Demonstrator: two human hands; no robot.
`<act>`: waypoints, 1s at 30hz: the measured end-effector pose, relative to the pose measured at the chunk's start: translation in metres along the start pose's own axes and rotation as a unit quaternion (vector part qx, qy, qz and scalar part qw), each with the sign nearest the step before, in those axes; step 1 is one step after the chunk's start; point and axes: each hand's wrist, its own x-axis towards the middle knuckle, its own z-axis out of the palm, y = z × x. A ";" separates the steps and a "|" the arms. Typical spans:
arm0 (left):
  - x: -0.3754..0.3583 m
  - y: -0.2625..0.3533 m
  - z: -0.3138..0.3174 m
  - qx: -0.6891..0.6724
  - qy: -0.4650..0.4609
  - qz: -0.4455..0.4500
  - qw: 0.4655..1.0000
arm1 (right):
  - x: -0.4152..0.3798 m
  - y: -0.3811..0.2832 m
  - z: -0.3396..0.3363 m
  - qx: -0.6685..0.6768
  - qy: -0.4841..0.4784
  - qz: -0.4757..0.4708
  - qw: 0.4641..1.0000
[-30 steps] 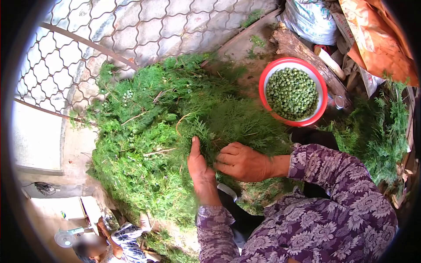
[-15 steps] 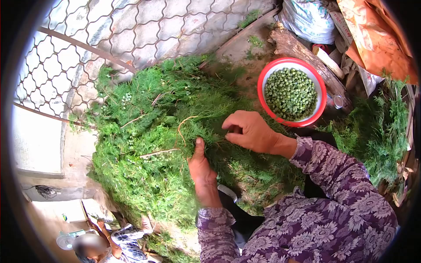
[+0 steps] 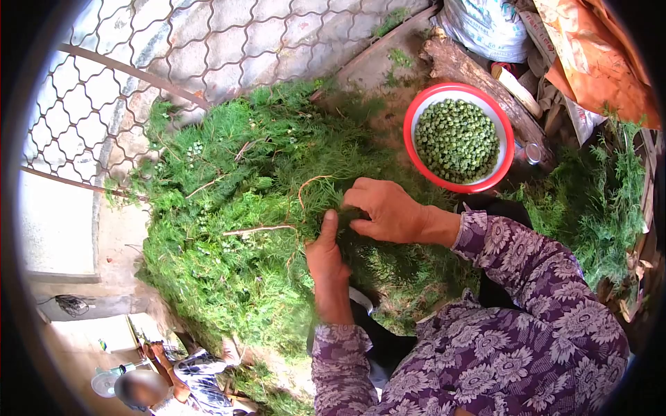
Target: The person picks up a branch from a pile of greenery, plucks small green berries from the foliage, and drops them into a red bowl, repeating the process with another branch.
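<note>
A feathery green sprig [image 3: 318,197] with a thin brown stem is gripped in my left hand [image 3: 328,256], thumb pressed on top. Close to its right, my right hand [image 3: 388,210] has its fingers curled and closed at the foliage; whether something small is between the fingertips is hidden. Under both hands spreads a big heap of leafy green branches [image 3: 229,256]. To the upper right stands a red-rimmed white basin [image 3: 508,132] holding many small round green cones [image 3: 458,139].
A wire mesh [image 3: 208,48] borders the upper left. Behind the basin lie a log [image 3: 479,76], a white sack [image 3: 485,31] and an orange sheet [image 3: 603,62]. More greenery [image 3: 610,208] stands at right. Another person [image 3: 201,381] is at the lower left.
My left hand has moved slightly right and up with the sprig. My right hand has come in beside it, its fingers now at the foliage. The other person's arms have shifted.
</note>
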 end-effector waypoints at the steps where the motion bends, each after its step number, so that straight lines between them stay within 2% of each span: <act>1: 0.000 -0.002 -0.001 0.016 -0.002 0.011 1.000 | 0.000 0.002 0.000 0.007 -0.001 -0.008 1.000; 3: 0.000 -0.003 -0.002 0.033 -0.005 0.021 0.999 | 0.002 0.004 -0.002 0.014 -0.003 -0.015 1.000; 5: 0.000 -0.002 -0.003 0.014 -0.002 0.007 1.000 | 0.004 0.003 -0.005 0.026 -0.052 0.004 0.998; 12: -0.002 0.004 -0.003 0.017 -0.001 -0.024 1.000 | 0.005 0.006 -0.008 0.079 -0.079 -0.016 0.994; 14: -0.003 0.003 -0.003 0.021 -0.003 -0.023 1.000 | 0.005 0.001 -0.011 0.126 -0.112 0.082 0.982; 18: 0.002 -0.002 -0.008 0.039 -0.012 -0.022 0.999 | 0.005 -0.003 -0.013 0.108 -0.117 0.108 0.981; 20: 0.003 -0.003 -0.010 0.046 -0.022 -0.030 0.998 | 0.002 0.005 -0.006 0.002 -0.092 0.007 0.996; 24: 0.001 -0.004 -0.009 0.059 -0.012 -0.030 0.998 | -0.002 0.008 -0.001 -0.026 -0.058 -0.036 0.997; 27: 0.002 -0.001 -0.008 0.060 -0.028 -0.029 0.997 | 0.003 0.004 -0.009 0.027 -0.111 0.013 0.993; 29: 0.003 0.002 -0.009 0.079 -0.014 -0.050 0.996 | 0.008 -0.003 -0.017 0.177 -0.187 0.091 0.962; 30: 0.004 0.003 -0.010 0.079 -0.014 -0.050 0.996 | 0.009 -0.005 -0.022 0.177 -0.187 0.091 0.962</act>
